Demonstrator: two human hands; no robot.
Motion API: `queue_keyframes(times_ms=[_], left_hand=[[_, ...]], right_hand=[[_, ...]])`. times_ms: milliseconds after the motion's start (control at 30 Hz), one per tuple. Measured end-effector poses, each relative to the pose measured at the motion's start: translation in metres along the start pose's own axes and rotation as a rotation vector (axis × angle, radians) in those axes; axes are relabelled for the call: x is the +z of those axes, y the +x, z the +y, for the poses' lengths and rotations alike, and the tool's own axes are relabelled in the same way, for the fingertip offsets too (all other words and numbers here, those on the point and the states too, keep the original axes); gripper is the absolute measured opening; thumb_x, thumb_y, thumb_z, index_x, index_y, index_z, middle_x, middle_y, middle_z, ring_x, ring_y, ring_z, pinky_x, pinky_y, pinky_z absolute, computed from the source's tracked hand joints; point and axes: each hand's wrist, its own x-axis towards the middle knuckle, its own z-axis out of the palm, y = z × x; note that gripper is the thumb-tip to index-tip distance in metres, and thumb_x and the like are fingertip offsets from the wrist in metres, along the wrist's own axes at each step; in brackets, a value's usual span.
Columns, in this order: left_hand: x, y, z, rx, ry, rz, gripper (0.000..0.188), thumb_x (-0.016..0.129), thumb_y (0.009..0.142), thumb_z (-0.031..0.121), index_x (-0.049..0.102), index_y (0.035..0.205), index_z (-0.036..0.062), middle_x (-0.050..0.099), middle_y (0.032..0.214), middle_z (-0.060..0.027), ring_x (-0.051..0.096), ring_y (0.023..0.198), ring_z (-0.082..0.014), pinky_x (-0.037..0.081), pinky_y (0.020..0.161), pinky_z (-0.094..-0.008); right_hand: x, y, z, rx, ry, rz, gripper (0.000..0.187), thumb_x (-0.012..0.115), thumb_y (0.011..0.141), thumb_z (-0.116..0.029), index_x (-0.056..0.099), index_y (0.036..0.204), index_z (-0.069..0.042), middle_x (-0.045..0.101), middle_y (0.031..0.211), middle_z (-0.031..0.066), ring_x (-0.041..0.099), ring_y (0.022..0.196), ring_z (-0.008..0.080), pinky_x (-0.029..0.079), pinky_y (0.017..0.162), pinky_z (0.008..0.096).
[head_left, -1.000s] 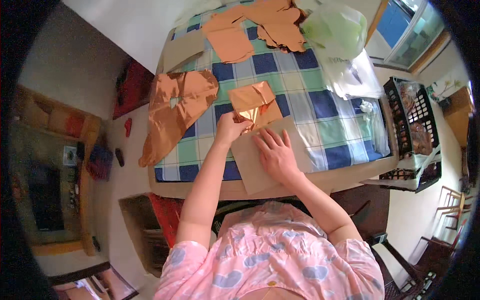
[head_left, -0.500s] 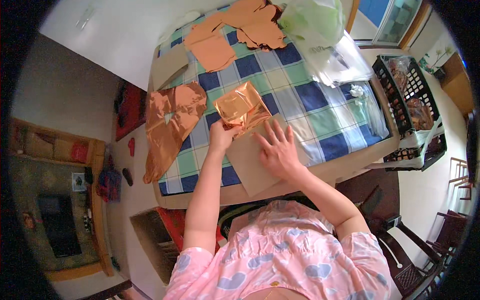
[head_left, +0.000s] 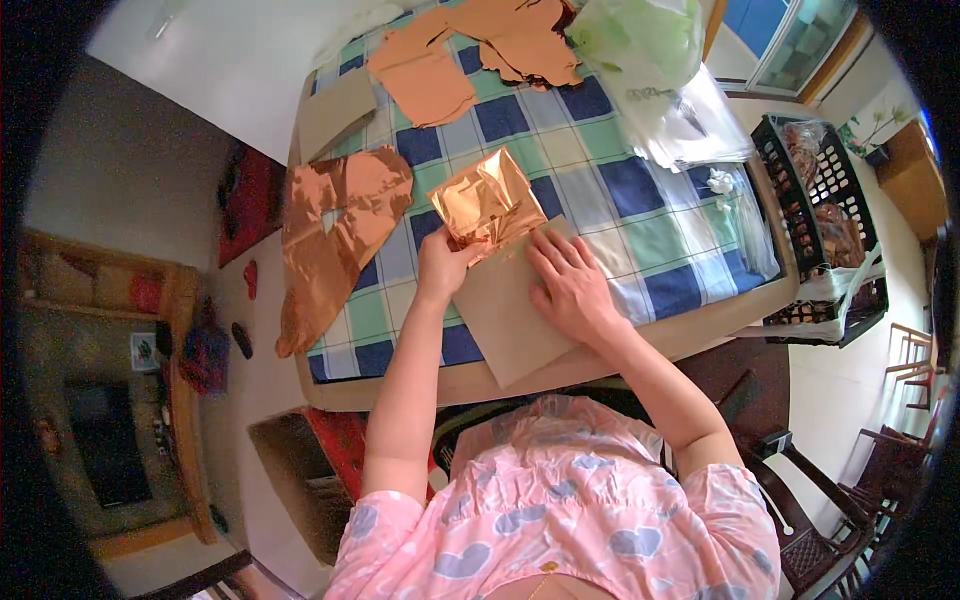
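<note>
Shiny copper-coloured rectangular foil sheet (head_left: 488, 190): creased, positioned at the far edge of a flat beige rectangular board (head_left: 510, 335). Left hand (head_left: 443, 265): grip pinching the foil's near-left corner. Right hand (head_left: 575, 290): grip released, laid on the board, fingers extended. Both items on a counter (head_left: 690, 338) with a blue, green and white checked cloth (head_left: 630, 190). Large crumpled copper-coloured foil piece (head_left: 345, 215) to the left; black perforated plastic crate (head_left: 820, 190) beyond the right side.
</note>
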Motion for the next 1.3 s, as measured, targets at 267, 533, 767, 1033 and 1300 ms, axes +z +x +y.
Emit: queue_keyframes(times_ms=[267,533,767,1033,1300], left_hand=[[0.01,-0.027,-0.014,0.426,0.3,0.226,0.021,0.074,0.069,0.001,0.064,0.088,0.0025,0.066,0.085,-0.0068,0.063,0.081,-0.0239,0.05,0.071,-0.0345],[0.009,-0.043,-0.015,0.868,0.688,0.138,0.016,0.062,0.07,0.005,0.06,0.086,0.0075,0.064,0.092,-0.0053,0.059,0.091,-0.0248,0.047,0.081,-0.0377],[0.014,-0.042,-0.018,0.862,0.641,0.108,0.008,0.058,0.076,0.008,0.059,0.085,0.0061,0.064,0.095,-0.009,0.06,0.094,-0.0287,0.047,0.084,-0.0432],[0.012,-0.04,-0.026,0.85,0.71,0.072,0.015,0.061,0.072,0.008,0.06,0.087,0.0059,0.064,0.096,-0.0098,0.06,0.096,-0.0309,0.047,0.084,-0.0441],[0.009,-0.048,-0.023,0.747,0.626,0.202,0.02,0.066,0.074,0.009,0.058,0.092,0.0063,0.06,0.097,-0.0104,0.056,0.098,-0.0321,0.045,0.084,-0.0432]], right_hand=[[0.001,0.001,0.0,-0.012,-0.02,0.045,0.052,0.056,0.086,-0.028,0.049,0.132,-0.005,0.046,0.142,0.0121,0.039,0.135,0.03,0.025,0.114,0.0478],[0.0,0.002,0.003,-0.01,0.068,-0.097,0.04,0.054,0.088,-0.029,0.059,0.123,-0.012,0.057,0.129,0.0116,0.046,0.128,0.0309,0.023,0.114,0.0496],[-0.017,-0.001,0.047,0.345,1.032,0.037,0.031,0.056,0.083,0.001,0.065,0.111,-0.007,0.063,0.117,0.012,0.057,0.114,0.0285,0.043,0.097,0.0388],[-0.049,0.095,0.017,-0.293,0.001,-0.185,0.033,0.051,0.091,-0.013,0.058,0.123,-0.006,0.054,0.134,0.011,0.05,0.124,0.0267,0.039,0.104,0.0448],[-0.004,0.033,0.013,-0.367,-0.052,-0.133,0.045,0.05,0.096,-0.028,0.046,0.138,-0.012,0.043,0.146,0.0107,0.036,0.137,0.0302,0.025,0.113,0.0495]])
